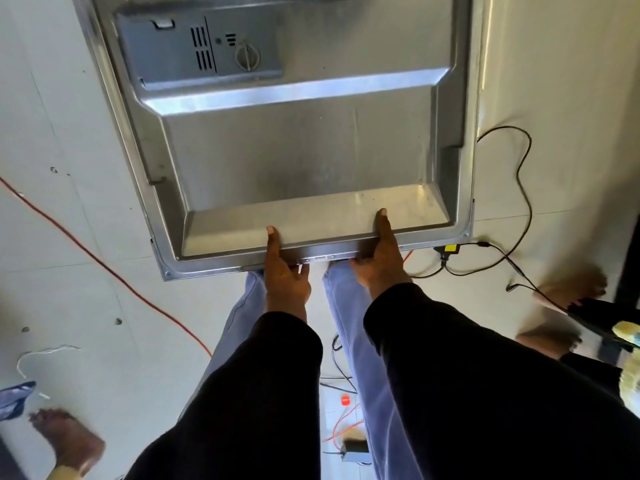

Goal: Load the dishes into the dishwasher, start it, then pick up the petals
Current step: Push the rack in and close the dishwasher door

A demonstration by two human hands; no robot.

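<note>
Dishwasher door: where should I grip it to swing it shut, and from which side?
Take the dishwasher door by its free near edge, from the front, thumbs on the steel inner face and fingers underneath. That edge is a straight, bare lip, probably giving the best leverage. The left hand and right hand grip it so, either side of the middle.

One dishwasher door (pixel 298 150) with one detergent dispenser (pixel 201 50); two hands (pixel 285 275) (pixel 379 261); three bare feet (pixel 65 434) (pixel 571 285) (pixel 550 337).
</note>
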